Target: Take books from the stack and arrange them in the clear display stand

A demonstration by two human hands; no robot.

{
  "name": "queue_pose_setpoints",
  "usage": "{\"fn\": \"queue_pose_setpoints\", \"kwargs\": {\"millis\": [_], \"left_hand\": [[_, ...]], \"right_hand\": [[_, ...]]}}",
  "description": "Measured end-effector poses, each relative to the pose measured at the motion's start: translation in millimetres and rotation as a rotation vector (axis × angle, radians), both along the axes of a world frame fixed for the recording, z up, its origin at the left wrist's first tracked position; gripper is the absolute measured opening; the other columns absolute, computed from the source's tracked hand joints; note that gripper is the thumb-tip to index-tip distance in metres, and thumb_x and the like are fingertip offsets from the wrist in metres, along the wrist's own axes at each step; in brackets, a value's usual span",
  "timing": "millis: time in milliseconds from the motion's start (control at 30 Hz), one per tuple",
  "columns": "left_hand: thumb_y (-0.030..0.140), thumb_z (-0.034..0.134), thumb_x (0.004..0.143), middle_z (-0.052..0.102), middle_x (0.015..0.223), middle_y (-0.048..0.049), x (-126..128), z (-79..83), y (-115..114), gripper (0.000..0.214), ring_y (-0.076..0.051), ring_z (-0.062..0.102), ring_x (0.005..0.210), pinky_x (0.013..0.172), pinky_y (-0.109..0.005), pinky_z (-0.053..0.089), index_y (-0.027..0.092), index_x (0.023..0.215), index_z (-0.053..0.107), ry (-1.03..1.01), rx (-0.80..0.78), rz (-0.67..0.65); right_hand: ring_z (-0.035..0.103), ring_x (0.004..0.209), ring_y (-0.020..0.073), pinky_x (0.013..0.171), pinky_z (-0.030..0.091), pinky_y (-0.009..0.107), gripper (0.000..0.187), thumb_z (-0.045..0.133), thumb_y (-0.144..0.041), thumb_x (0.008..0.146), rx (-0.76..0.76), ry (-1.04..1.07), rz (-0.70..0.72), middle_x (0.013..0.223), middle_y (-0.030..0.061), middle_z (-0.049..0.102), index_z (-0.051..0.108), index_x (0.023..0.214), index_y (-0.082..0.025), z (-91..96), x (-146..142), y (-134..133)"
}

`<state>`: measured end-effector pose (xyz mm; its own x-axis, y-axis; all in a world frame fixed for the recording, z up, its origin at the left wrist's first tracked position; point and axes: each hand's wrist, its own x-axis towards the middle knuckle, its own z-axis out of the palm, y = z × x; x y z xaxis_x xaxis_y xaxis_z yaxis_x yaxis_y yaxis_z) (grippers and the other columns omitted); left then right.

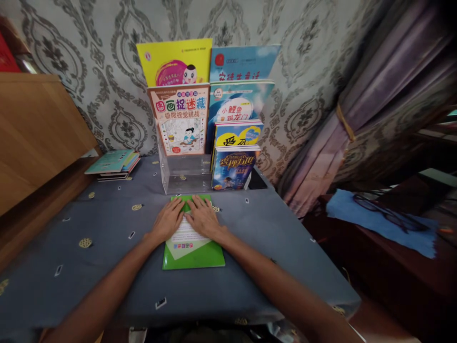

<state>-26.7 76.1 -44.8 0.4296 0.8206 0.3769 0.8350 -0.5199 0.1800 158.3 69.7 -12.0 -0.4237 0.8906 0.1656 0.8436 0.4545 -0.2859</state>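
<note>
A green book point(205, 256) lies flat on the cloth-covered table in front of me. My left hand point(167, 219) rests on the upper left part of its cover, fingers stretched forward. On the upper right part lies my right hand point(204, 218), also flat with fingers extended. Just beyond the book stands a clear acrylic book rack point(185, 183). Its left column holds a yellow book point(174, 59) and a brown-bordered picture book point(181, 121). In the right column are two blue books, a yellow-and-blue book point(237, 135) and a dark blue book point(233, 169).
A small stack of books point(114, 164) lies at the back left, beside a wooden cabinet point(39, 138). A flat dark object point(257, 181) sits behind the rack's right side. To the right, glasses point(389, 212) rest on a blue cloth point(344, 207), below a tied curtain point(328, 114).
</note>
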Motion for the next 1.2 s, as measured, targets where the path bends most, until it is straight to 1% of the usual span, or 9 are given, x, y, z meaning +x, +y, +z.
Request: {"fn": "queue_pose_setpoints", "kwargs": {"millis": [133,233,367,667,867,967,1067,1133,1200], "left_hand": [[0.028,0.039,0.100,0.055,0.147,-0.0123,1,-0.6,-2,0.042,-0.028,0.043,0.143,0.116,-0.051,0.040,0.017,0.137,0.056,0.005,-0.008,0.023],[0.030,0.038,0.101,0.055,0.148,-0.0112,2,0.4,-4,0.043,-0.030,0.041,0.145,0.115,-0.053,0.041,0.018,0.138,0.056,0.012,-0.008,0.045],[0.032,0.037,0.101,0.056,0.147,-0.0105,2,1.3,-5,0.043,-0.031,0.042,0.144,0.113,-0.053,0.042,0.018,0.137,0.057,0.024,-0.005,0.060],[0.033,0.036,0.101,0.055,0.148,-0.0120,3,0.2,-6,0.045,-0.031,0.043,0.143,0.112,-0.052,0.042,0.015,0.137,0.057,0.019,0.002,0.061],[0.032,0.037,0.101,0.055,0.148,-0.0108,4,2.8,-7,0.044,-0.030,0.043,0.143,0.113,-0.051,0.041,0.017,0.137,0.057,0.032,-0.016,0.081],[0.032,0.036,0.100,0.054,0.149,-0.0113,4,5.6,-8,0.045,-0.029,0.043,0.143,0.114,-0.052,0.040,0.017,0.138,0.057,0.040,-0.030,0.078],[0.033,0.036,0.100,0.053,0.149,-0.0107,4,8.2,-9,0.045,-0.029,0.042,0.143,0.114,-0.051,0.041,0.018,0.138,0.057,0.043,-0.043,0.080],[0.033,0.035,0.101,0.053,0.150,-0.0101,4,9.2,-9,0.046,-0.029,0.043,0.143,0.113,-0.051,0.041,0.018,0.138,0.057,0.047,-0.047,0.087],[0.033,0.035,0.100,0.053,0.150,-0.0095,5,9.5,-10,0.045,-0.029,0.043,0.143,0.113,-0.052,0.041,0.019,0.138,0.057,0.054,-0.049,0.095]], "right_hand": [[0.032,0.148,0.0333,0.118,0.023,0.054,0.060,0.047,-0.050,0.099,-0.006,-0.036,-0.063,0.157,0.0228,0.038,0.047,0.147,-0.013,-0.6,13,0],[0.033,0.148,0.0325,0.117,0.026,0.053,0.059,0.046,-0.049,0.099,-0.003,-0.036,-0.096,0.157,0.0210,0.040,0.047,0.146,-0.014,-2.0,28,-2],[0.034,0.148,0.0297,0.118,0.026,0.050,0.056,0.044,-0.046,0.100,-0.004,-0.034,-0.090,0.157,0.0182,0.042,0.048,0.146,-0.014,-2.8,41,-4],[0.033,0.148,0.0302,0.118,0.025,0.051,0.056,0.045,-0.045,0.100,-0.031,-0.044,-0.085,0.158,0.0189,0.040,0.047,0.147,-0.013,-2.7,41,-3],[0.038,0.143,0.0294,0.115,0.029,0.048,0.053,0.049,-0.044,0.099,0.000,-0.015,-0.060,0.154,0.0179,0.046,0.052,0.143,-0.015,-3.2,45,0],[0.047,0.134,0.0283,0.109,0.036,0.043,0.043,0.051,-0.037,0.098,0.021,0.013,-0.072,0.145,0.0159,0.055,0.059,0.135,-0.015,1.4,47,0],[0.056,0.116,0.0266,0.096,0.043,0.038,0.032,0.050,-0.029,0.098,0.029,0.039,-0.116,0.125,0.0133,0.067,0.068,0.121,-0.016,6.7,47,-1],[0.059,0.107,0.0257,0.089,0.044,0.036,0.028,0.049,-0.025,0.098,0.040,0.046,-0.137,0.112,0.0116,0.071,0.072,0.110,-0.016,8.7,47,-2],[0.059,0.101,0.0248,0.086,0.043,0.034,0.026,0.049,-0.022,0.098,0.058,0.052,-0.144,0.104,0.0100,0.072,0.074,0.102,-0.017,9.1,47,-1]]}}
